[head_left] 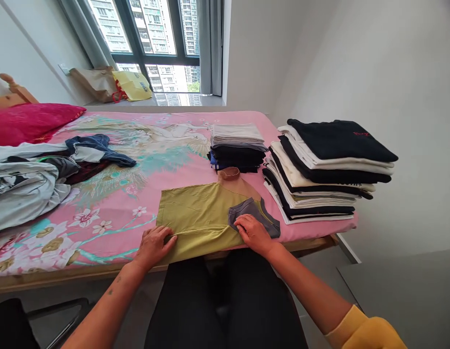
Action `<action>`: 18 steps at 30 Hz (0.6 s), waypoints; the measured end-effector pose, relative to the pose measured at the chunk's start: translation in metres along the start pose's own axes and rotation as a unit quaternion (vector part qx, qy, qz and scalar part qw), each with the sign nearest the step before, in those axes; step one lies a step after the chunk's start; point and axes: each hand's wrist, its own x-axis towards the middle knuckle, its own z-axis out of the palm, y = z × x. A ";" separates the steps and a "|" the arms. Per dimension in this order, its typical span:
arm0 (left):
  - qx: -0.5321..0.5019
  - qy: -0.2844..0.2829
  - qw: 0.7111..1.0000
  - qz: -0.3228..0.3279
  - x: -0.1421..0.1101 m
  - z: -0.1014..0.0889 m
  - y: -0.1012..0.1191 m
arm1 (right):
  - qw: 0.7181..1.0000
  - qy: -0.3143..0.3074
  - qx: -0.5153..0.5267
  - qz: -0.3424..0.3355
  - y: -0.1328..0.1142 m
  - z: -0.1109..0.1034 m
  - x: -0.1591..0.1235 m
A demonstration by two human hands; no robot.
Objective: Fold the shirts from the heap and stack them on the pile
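Note:
A yellow-green shirt (195, 208) with a grey neck part and a tan-brown section lies partly folded at the bed's front edge. My left hand (155, 246) rests at its lower left corner, fingers lying on the cloth and the thumb pointing right. On the grey part near the neckline, my right hand (254, 232) lies with its fingers bent over the fabric. Whether its fingertips pinch the cloth is hard to make out. Just behind the shirt stands a smaller stack of folded clothes (238, 138), white on top and black beneath.
A tall stack of folded shirts (330, 169) stands at the bed's right end, by the wall. Loose unfolded clothes (32, 179) are heaped at left, near a red pillow (36, 121). Paper bags (132, 86) sit on the windowsill. A chair (57, 310) is at lower left.

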 end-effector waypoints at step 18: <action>-0.090 0.083 0.980 0.159 -0.019 0.017 0.037 | 0.994 0.011 -0.109 0.008 -0.020 0.026 0.007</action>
